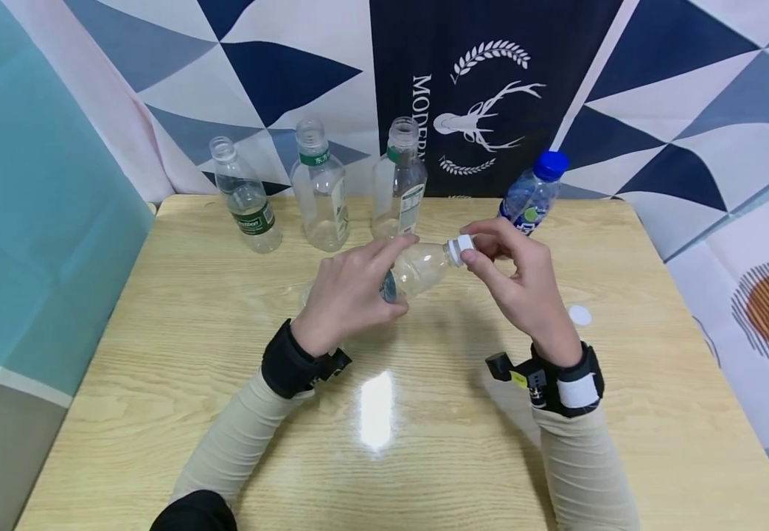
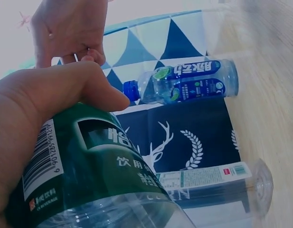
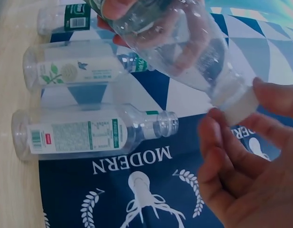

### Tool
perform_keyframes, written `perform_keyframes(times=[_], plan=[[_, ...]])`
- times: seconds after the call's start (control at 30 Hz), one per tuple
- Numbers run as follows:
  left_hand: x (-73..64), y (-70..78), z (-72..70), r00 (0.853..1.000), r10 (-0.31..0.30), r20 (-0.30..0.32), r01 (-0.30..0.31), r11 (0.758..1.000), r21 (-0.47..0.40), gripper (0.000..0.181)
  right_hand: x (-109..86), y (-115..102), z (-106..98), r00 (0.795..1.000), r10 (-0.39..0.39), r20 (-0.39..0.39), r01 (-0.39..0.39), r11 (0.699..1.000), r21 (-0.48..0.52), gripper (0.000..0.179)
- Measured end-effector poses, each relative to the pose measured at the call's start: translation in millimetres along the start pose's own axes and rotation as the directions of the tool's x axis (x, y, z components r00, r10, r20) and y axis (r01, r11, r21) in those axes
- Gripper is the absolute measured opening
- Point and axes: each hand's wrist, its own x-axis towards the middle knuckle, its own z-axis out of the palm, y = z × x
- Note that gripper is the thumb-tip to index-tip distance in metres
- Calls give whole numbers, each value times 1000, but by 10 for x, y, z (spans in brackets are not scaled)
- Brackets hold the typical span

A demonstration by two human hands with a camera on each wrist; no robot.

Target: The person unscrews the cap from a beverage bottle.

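Note:
A clear plastic bottle with a green label lies tilted on its side in the air above the table, its neck toward the right. My left hand grips it around the label, thumb across the top in the left wrist view. At the neck, my right hand pinches a white cap between thumb and fingers. The cap sits at the bottle's mouth. The bottle's base is mostly hidden behind the left hand in the head view.
Along the back stand a small uncapped bottle, two taller uncapped bottles, one left and one right, and a blue-capped bottle. A loose white cap lies beside my right wrist. A patterned cloth hangs behind the wooden table.

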Motion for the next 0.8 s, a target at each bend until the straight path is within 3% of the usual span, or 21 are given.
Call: perform_keyframes(times=[0.1,0.23,0.4,0.57,0.8], plan=[[-6,-17,-10,1000,-6,-2,6,1000,-3,80,12,-1,-6,999,-35,13,35,999,1,21],[-7,-24,-1,1000,-3,-2,3,1000,-7,82,14,-1,36,998,-47,-33,47,999,5,16],[-3,-20,21,1000,2,-3,-2,1000,20,81,18,17,78,996,26,-88,-25,1000,4,18],[-4,-19,20,1000,3,-11,-2,999,33,80,8,39,49,989,130,-68,-129,991,19,22],[-6,-12,14,1000,8,-5,-7,999,35,79,1,43,14,991,131,-18,-130,990,56,16]])
